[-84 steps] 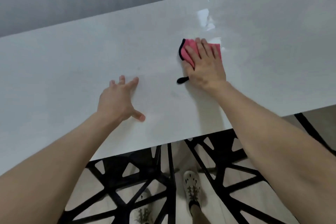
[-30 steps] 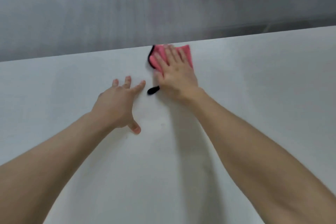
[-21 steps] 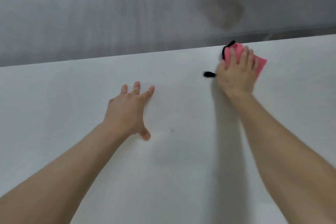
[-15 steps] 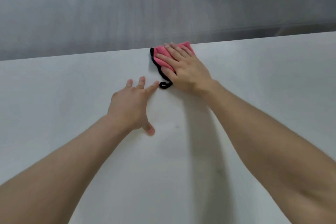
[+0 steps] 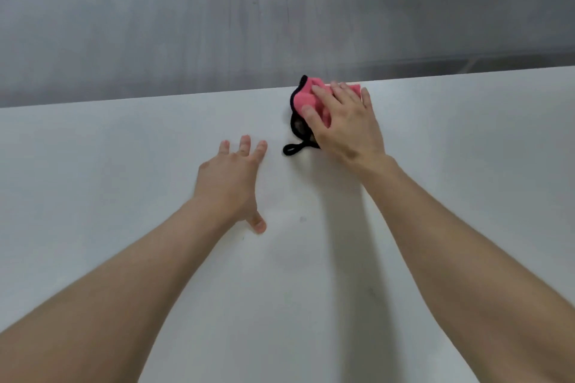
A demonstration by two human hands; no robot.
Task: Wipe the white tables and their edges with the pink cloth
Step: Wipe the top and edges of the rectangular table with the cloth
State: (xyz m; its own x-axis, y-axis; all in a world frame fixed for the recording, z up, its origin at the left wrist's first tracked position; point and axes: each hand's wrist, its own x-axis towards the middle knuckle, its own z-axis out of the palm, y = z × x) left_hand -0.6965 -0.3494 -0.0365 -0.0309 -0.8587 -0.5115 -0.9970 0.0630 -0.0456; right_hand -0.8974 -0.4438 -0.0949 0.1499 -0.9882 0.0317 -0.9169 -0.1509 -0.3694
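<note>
Two hands are working the white table (image 5: 118,183), and the wiping is now happening at its far edge. Nearly three seconds ago you were rubbing the middle of the top. Since then your right hand (image 5: 347,126) has been carrying the pink cloth (image 5: 311,98) out to the back rim and sweeping it sideways along it, first off to the right, then back toward centre. That is suggesting the open surface on this stretch is probably done and you are dealing with the edge strip, with the rim's own face likely still waiting.

Your right hand is lying flat over the pink cloth, fingers stretched out and pressing it down, the thumb resting on its near side; it is not clenching it. The pink cloth is bunching up under the fingertips, its far part touching the table's back edge. Its black loop (image 5: 291,149) is trailing out to the left below your thumb. Your left hand (image 5: 230,179) is bracing on the bare top, fingers spread and straight, holding nothing. It is sitting just beside that loop without touching it, and nearer to you than the cloth.
</note>
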